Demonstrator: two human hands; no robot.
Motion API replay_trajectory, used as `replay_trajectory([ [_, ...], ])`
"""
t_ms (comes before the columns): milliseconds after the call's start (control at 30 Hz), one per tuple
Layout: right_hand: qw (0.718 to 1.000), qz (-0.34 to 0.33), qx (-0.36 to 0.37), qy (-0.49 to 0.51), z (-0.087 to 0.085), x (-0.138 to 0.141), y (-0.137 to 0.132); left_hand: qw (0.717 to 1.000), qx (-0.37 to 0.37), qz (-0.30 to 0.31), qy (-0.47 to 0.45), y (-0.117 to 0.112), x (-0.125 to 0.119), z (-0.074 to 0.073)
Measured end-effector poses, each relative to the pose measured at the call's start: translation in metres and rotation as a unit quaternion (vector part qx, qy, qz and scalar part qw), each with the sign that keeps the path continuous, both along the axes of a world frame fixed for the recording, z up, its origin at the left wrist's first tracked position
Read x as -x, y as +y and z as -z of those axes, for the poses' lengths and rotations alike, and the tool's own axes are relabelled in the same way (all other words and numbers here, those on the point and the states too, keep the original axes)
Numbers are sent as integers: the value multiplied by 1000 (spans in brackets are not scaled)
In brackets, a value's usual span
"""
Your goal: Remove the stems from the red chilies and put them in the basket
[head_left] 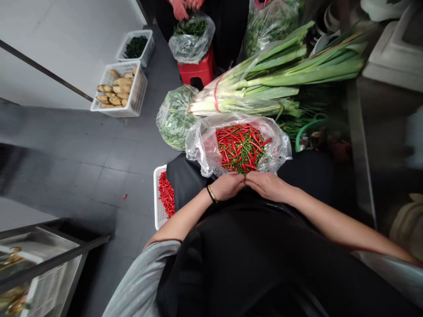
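A clear plastic bag (203, 147) lies wide-mouthed in front of my lap, filled with red chili peppers (239, 145) on green stems. At its near edge my left hand (228, 186), with a bracelet at the wrist, meets my right hand (269, 186). Both are closed, fingertips together, pinching a small chili pepper (244, 177) whose green stem shows between them. Most of my fingers are hidden behind the backs of the hands. Beside my left leg is a white basket (160, 213) holding destemmed-looking red chilies (166, 193).
Leeks (264, 79) and a bag of greens (176, 116) lie beyond the chili bag. Another person's hands (185, 6) work over greens on a red stool (198, 70). Baskets of root vegetables (115, 88) and dark greens (135, 46) line the wall. A metal rack (56, 246) stands lower left.
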State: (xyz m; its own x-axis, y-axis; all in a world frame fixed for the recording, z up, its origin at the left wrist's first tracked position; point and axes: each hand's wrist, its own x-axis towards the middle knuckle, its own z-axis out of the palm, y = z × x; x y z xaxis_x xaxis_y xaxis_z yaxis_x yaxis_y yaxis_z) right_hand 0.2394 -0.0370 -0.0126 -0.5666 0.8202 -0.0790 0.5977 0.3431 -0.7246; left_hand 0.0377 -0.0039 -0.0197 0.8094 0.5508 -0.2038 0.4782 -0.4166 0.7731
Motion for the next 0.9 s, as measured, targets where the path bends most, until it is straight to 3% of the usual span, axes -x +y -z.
replay_trajectory([
  [67,998,-28,36,33,0,3,-6,999,18,33,-11,-2,0,-9],
  [133,986,-53,117,102,-1,3,-12,989,90,88,-77,-2,3,-27],
  [200,966,-48,192,165,-2,0,-14,958,187,145,-161,0,10,-50],
  [267,967,-28,194,166,-3,-8,-9,922,285,158,-207,1,17,-68],
  [367,998,-5,53,18,-1,-26,16,883,404,21,-238,5,21,-68],
  [400,998,20,-3,-61,1,-32,27,866,429,-46,-253,7,20,-61],
  [467,969,85,-87,-214,7,-41,50,831,452,-161,-282,12,15,-42],
  [567,932,122,-122,-319,14,-46,77,810,437,-272,-279,19,3,-16],
  [667,937,125,-130,-300,10,-48,88,833,369,-313,-270,25,-4,-4],
  [767,960,188,-145,-148,-8,-49,83,887,202,-318,-266,30,-11,-4],
  [833,965,234,-112,-20,-20,-43,71,915,99,-288,-264,32,-20,-6],
  [900,965,244,-82,40,-25,-31,54,939,70,-225,-251,29,-29,-7],
])
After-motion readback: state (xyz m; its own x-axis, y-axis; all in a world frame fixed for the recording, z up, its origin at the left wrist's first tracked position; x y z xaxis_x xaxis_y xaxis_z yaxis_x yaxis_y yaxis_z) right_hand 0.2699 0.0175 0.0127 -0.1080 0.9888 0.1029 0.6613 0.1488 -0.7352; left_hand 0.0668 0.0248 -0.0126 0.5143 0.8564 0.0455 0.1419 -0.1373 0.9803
